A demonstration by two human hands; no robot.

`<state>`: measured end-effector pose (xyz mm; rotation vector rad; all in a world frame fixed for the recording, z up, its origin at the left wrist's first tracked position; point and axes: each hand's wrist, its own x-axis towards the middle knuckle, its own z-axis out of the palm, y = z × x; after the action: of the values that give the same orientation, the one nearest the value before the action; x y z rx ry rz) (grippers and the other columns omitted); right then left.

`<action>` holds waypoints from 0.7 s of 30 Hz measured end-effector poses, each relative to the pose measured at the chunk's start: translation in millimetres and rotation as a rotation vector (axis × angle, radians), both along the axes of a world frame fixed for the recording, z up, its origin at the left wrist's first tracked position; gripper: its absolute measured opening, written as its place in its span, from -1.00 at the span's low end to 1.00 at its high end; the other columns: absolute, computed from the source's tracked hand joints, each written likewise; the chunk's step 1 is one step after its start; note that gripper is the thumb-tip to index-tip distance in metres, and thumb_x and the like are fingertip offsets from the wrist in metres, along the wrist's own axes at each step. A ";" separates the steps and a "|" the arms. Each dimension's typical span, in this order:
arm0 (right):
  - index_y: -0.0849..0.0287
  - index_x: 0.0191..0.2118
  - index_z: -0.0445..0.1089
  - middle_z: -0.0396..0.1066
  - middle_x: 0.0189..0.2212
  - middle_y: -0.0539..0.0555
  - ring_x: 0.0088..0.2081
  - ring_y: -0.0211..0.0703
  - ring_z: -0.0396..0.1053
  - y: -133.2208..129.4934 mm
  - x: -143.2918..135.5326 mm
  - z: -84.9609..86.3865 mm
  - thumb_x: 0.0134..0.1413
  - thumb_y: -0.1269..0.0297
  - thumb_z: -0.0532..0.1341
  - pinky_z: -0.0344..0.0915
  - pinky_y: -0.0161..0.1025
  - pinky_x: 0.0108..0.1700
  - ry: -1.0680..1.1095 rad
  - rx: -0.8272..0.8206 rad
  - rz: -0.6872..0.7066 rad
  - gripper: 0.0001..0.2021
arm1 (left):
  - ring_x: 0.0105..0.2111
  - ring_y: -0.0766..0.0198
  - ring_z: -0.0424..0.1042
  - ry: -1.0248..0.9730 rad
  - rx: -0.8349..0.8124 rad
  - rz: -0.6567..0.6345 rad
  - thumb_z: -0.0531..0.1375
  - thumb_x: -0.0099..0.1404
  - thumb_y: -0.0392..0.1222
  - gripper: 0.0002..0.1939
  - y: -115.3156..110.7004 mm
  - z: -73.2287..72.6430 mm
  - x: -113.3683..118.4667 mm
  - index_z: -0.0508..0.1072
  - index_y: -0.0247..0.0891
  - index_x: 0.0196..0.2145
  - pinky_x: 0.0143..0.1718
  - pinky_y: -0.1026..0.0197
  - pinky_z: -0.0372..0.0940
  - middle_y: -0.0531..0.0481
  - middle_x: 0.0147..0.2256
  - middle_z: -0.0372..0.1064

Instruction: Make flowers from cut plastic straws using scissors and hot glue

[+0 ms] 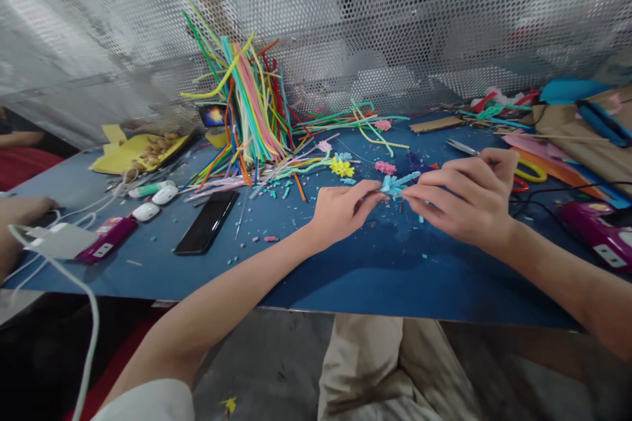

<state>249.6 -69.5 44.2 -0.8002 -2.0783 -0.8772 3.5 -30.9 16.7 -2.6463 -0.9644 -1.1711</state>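
Grip, as I see it from my remote seat, hours read from the workpiece:

Blue piece [392, 185], one: fuzzy, many-pronged, raised between both hands over the blue table [345, 286].
Left hand [340, 209], one: narrow pinch, thumb and fingertips on the piece's 9 o'clock side.
Right hand [464, 200], one: likewise a narrow pinch on the 3 o'clock side; I count the other fingers as loosely curled.

Close by:
Pink piece [385, 168], at 12, just beyond.
Yellow piece [342, 166], at 10, near.
Lilac piece [324, 145], at 10, past the yellow.

Further out:
Scissors [536, 172], yellow-handled, between 2 and 3, partly behind the right hand.
Cardboard strip [437, 123], at 1.
Stems [247, 99], many colours, a tall upright bundle at 10, others lying about its foot.
Phone [207, 220], dark screen, at 9.

Edges:
Power strip [597, 227], magenta, at 3.
White charger [62, 240], at 9.
Another person's hand [24, 210], at 9, well apart.
Mesh screen [320, 20], standing across 12.
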 end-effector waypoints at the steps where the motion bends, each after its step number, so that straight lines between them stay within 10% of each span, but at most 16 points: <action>1: -0.09 -0.21 0.50 0.59 -0.26 -0.16 -0.25 -0.13 0.41 -0.2 -1.0 0.0 0.12 0.24 0.35 0.05 0.02 -0.12 0.006 0.034 0.006 -0.89 | -0.53 0.44 0.48 -0.020 0.015 -0.002 0.12 0.46 -0.04 -0.75 0.1 -0.2 0.3 0.51 -0.22 -0.11 -0.47 0.39 0.22 0.11 -0.47 0.55; 21: -0.04 -0.39 0.49 0.52 -0.46 -0.15 -0.35 -0.17 0.40 -4.0 -15.7 -1.8 0.06 0.27 0.39 0.06 0.01 -0.11 0.302 -0.036 0.062 -0.92 | -0.58 0.47 0.42 -0.196 0.142 -0.129 0.27 0.35 -0.12 -0.83 -3.3 0.6 0.2 0.59 -0.23 -0.19 -0.45 0.38 0.28 0.07 -0.47 0.56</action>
<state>233.8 -73.5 42.4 -0.8275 -1.8467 -0.6436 3.6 -34.2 17.4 -2.5507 -0.7129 -1.4913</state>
